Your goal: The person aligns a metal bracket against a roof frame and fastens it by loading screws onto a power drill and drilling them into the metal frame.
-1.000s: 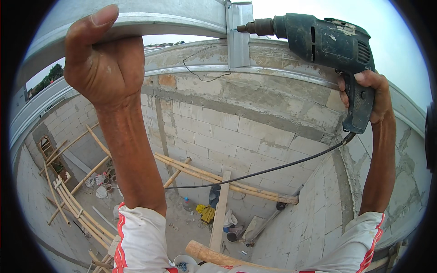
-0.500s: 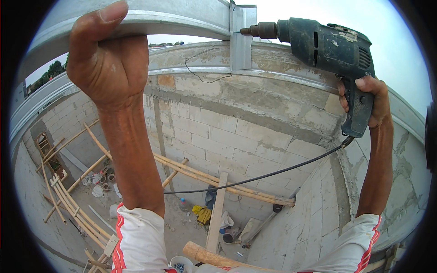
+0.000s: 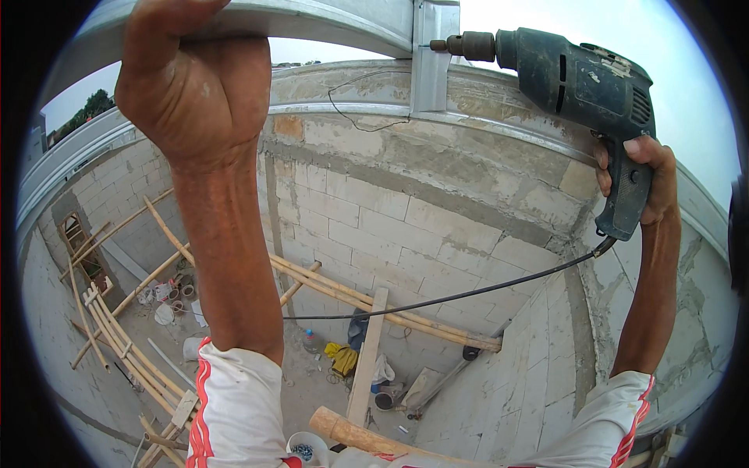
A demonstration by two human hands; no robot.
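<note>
My scuffed dark green pistol-grip power drill (image 3: 585, 87) is up in front of the top edge of the pale grey block wall (image 3: 452, 226), its brownish metal chuck (image 3: 474, 47) pointing left at an upright silvery metal bracket (image 3: 427, 82); I can't tell whether the tip touches. My right hand (image 3: 659, 175) is wrapped round its handle — the proper place to hold it, I'd judge, as the hard body looks heavy toward the nose. The black rubbery cord (image 3: 468, 298) should flex easily but tug downward. My left hand (image 3: 199, 105) grasps a long silvery sheet-metal beam (image 3: 335, 27) by its lower edge, fingers hidden behind; it looks stiff and smooth — best supported from underneath. Farther down are tan bamboo poles (image 3: 421, 324) and a yellow cloth bundle (image 3: 342, 359).
</note>
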